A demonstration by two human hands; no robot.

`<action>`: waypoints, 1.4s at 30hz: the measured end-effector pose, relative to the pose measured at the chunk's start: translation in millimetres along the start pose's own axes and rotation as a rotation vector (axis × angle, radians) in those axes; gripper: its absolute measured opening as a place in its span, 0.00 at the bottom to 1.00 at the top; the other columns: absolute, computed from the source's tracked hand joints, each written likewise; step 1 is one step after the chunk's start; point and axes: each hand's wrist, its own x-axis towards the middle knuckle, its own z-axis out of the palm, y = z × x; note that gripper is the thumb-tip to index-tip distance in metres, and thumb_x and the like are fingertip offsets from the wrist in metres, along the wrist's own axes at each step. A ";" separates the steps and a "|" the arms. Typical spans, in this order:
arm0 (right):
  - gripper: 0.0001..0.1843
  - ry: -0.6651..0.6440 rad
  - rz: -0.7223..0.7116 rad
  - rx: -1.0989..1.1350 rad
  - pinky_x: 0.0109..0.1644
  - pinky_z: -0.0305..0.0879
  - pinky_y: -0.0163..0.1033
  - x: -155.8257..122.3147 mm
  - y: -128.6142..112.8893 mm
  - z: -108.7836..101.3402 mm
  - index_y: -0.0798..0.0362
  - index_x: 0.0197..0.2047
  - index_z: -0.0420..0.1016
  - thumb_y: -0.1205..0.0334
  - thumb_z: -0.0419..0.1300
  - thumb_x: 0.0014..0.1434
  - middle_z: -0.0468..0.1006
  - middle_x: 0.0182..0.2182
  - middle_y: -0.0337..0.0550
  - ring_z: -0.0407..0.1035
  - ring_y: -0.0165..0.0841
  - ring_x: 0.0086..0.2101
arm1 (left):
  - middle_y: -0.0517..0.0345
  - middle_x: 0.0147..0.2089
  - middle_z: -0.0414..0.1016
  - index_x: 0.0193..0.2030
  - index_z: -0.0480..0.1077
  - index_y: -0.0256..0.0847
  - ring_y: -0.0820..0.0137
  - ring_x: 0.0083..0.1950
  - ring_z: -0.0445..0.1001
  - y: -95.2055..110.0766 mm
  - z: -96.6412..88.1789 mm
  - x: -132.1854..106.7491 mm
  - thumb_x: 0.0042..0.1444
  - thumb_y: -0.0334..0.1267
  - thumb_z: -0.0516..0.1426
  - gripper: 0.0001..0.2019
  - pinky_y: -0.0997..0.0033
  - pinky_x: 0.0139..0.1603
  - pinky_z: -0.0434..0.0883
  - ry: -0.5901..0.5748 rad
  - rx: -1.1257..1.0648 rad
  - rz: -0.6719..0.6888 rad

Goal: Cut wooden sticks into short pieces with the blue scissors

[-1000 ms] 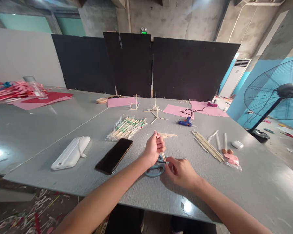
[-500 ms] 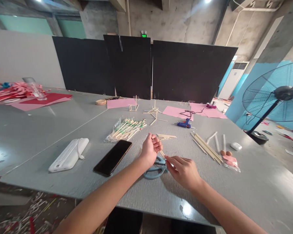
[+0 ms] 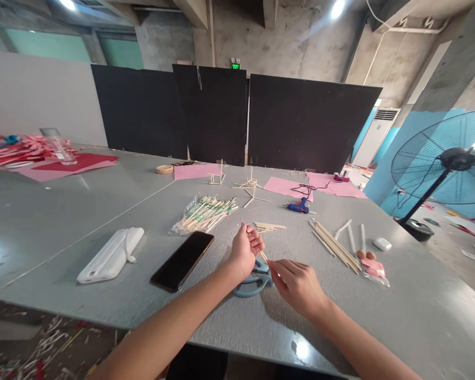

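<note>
Thin wooden sticks (image 3: 263, 256) span the gap between my two hands, just above the table. My left hand (image 3: 245, 249) has its fingers curled around their far end. At the near end, my right hand (image 3: 298, 282) pinches them between thumb and fingertips; the exact number of sticks is hidden. Under the hands lies a pair of scissors with blue-grey handles (image 3: 250, 290), blades mostly covered by my left hand. Just beyond my left hand rests a small pile of short sticks (image 3: 271, 227).
Left of my hands are a black phone (image 3: 183, 261), a white power bank (image 3: 111, 256) and a plastic bag of wrapped sticks (image 3: 206, 214). Farther back stand small stick frames (image 3: 253, 187). A blue glue gun (image 3: 298, 206) and long sticks (image 3: 334, 245) lie to the right.
The whole view has shifted slightly, so the table scene sits a little lower. Both hands keep nearly the same pose on the sticks.
</note>
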 end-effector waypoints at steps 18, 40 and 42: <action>0.13 0.119 -0.049 -0.011 0.32 0.63 0.37 1.1 -2.3 1.5 0.54 0.45 0.79 0.71 0.54 0.76 0.86 0.33 0.42 0.78 0.31 0.28 | 0.70 0.21 0.49 0.27 0.54 0.42 0.79 0.17 0.49 3.1 3.2 -3.5 0.81 0.42 0.45 0.25 0.75 0.21 0.47 0.009 -0.003 -0.029; 0.36 -0.346 0.748 1.183 0.20 0.55 0.34 15.0 -11.7 6.1 0.48 0.34 0.67 0.21 0.55 0.65 0.74 0.19 0.35 0.61 0.27 0.16 | 0.70 0.24 0.52 0.30 0.58 0.44 0.75 0.23 0.55 -12.4 -8.0 -12.4 0.59 0.62 0.69 0.29 0.73 0.24 0.62 -0.467 0.297 0.119; 0.36 -0.273 0.706 1.181 0.22 0.56 0.34 16.3 -8.6 8.4 0.48 0.32 0.66 0.20 0.55 0.64 0.75 0.19 0.36 0.62 0.28 0.17 | 0.65 0.26 0.61 0.32 0.62 0.44 0.69 0.29 0.67 -13.4 -7.2 -12.2 0.61 0.66 0.65 0.28 0.66 0.35 0.72 -0.487 0.431 0.242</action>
